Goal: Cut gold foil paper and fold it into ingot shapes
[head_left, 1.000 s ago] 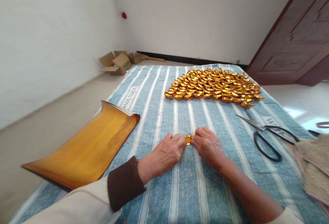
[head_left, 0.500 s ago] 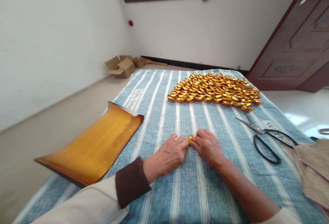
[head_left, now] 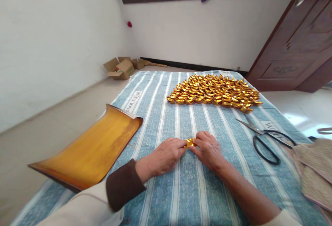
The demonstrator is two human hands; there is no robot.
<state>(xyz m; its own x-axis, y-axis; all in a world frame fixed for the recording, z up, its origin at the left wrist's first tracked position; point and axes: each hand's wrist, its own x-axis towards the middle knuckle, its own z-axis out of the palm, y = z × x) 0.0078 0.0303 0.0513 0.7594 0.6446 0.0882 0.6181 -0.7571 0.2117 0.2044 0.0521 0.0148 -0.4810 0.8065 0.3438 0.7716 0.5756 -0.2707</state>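
- The left hand and the right hand meet over one small gold paper piece, which lies on the striped cloth.
- Both hands pinch this piece with their fingertips: the left hand takes its left end, the right hand takes its right end. Only the middle of the piece shows between the two hands.
- The fingers of both hands are bent and pressed down, so each hand is closed on the gold paper and not loose.
- Beyond the grip, well apart from it, many folded gold ingots lie close together in a wide group on the same cloth.
- To the right of the grip and a little further away lie black-handled scissors, with the blades pointing away from the person.
- To the left of the grip, near the left forearm, lies a curled stack of gold paper sheets, partly over the edge of the cloth.
- At the far right, past the scissors, a woven tan mat touches the cloth edge.
- Far behind the grip on the left, open cardboard boxes stand on the floor by the wall.
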